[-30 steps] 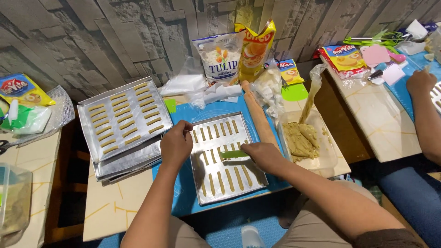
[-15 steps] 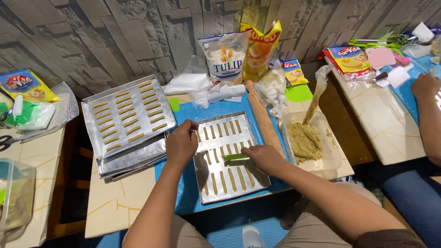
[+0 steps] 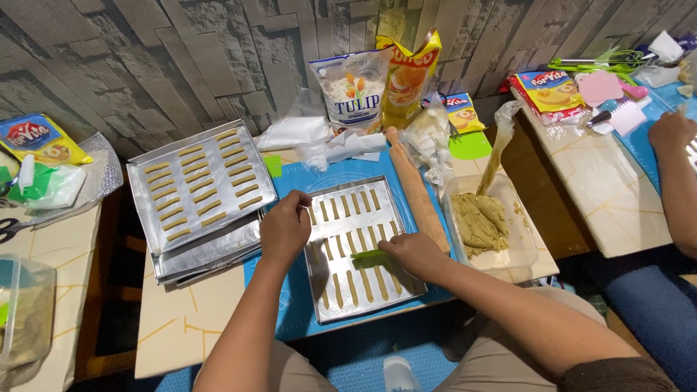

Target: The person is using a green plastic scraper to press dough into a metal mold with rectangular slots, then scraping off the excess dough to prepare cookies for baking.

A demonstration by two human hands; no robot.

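Note:
A square metal baking tray (image 3: 392, 194) lies on a blue mat (image 3: 290, 290) in front of me, lined with several rows of thin dough sticks (image 3: 351, 286). My left hand (image 3: 284, 227) rests on the tray's left rim, fingers curled over it. My right hand (image 3: 416, 255) is over the tray's right side and holds a green plastic scraper (image 3: 370, 258) flat against the tray among the sticks. A wooden rolling pin (image 3: 415, 188) lies along the tray's right edge.
Stacked trays (image 3: 200, 190) filled with dough sticks sit at left. A clear tub of greenish dough (image 3: 485, 221) stands at right. Flour and snack bags (image 3: 379, 83) line the stone wall. Another person's arm (image 3: 679, 170) reaches over the right table with pink utensils (image 3: 608, 94).
My left hand has slid slightly up the tray's left rim. My right hand with the green scraper stays at about the same spot on the tray; the view shifted a little.

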